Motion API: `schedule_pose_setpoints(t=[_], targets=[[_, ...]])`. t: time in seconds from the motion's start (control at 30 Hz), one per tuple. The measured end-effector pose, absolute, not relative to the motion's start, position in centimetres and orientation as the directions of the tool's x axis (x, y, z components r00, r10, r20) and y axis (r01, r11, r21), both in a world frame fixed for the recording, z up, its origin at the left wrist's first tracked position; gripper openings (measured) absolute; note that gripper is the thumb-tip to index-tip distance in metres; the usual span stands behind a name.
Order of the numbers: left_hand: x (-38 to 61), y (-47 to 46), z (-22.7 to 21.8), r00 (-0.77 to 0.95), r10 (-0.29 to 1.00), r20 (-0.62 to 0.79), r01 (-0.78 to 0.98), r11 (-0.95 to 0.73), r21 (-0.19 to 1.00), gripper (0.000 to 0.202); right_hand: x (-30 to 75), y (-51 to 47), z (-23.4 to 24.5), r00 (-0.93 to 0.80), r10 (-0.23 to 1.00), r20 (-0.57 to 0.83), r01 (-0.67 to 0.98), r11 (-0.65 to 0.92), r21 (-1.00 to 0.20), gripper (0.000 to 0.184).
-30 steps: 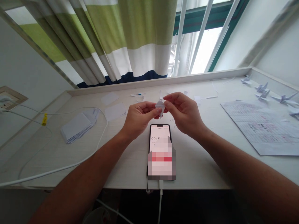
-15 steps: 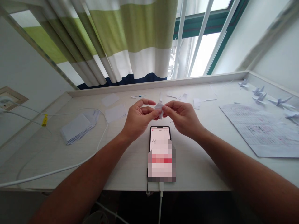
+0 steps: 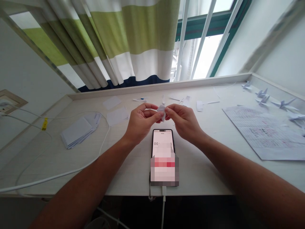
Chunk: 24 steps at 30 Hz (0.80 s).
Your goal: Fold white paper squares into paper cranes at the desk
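A small folded piece of white paper [image 3: 162,112] is held above the white desk [image 3: 205,159], pinched from both sides. My left hand [image 3: 140,122] grips its left side with thumb and fingertips, the index finger curled over the top. My right hand [image 3: 184,121] pinches its right side, fingers pressed together. Directly below the hands lies a phone [image 3: 163,149] with a timer on its screen, plugged into a cable at the desk's front edge.
A stack of white paper squares [image 3: 77,132] lies at the left, with loose squares [image 3: 116,115] behind it. A white cable [image 3: 71,171] loops across the left side. A printed sheet [image 3: 264,133] and several folded paper cranes [image 3: 262,94] sit at the right. Paper scraps [image 3: 199,105] dot the back.
Both hands with the paper have dropped slightly toward the desk and drawn closer together; the left index finger has lifted and curled over the paper.
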State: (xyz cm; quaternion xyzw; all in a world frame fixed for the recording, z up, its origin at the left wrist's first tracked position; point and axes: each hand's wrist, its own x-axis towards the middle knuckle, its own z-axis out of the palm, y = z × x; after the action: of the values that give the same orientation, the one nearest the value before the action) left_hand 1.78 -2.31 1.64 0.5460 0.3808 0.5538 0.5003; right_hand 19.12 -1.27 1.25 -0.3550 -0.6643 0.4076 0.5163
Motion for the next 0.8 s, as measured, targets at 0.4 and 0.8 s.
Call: schedule_pose_setpoints(t=[0.4,0.8], targets=[[1.64,-2.24,1.65,0.059,0.974,0.219,-0.09,-0.213,0.973,0.041,19.08,-1.21,1.53,-0.243,0.903,0.354,-0.017,0.361,-0.933,0.038],[1.99,-2.64,2.2,0.077,0.972,0.222,-0.07,-0.216,0.974,0.045,18.93,-1.77,1.53,-0.171,0.899,0.404,0.072,0.421,-0.904,0.034]])
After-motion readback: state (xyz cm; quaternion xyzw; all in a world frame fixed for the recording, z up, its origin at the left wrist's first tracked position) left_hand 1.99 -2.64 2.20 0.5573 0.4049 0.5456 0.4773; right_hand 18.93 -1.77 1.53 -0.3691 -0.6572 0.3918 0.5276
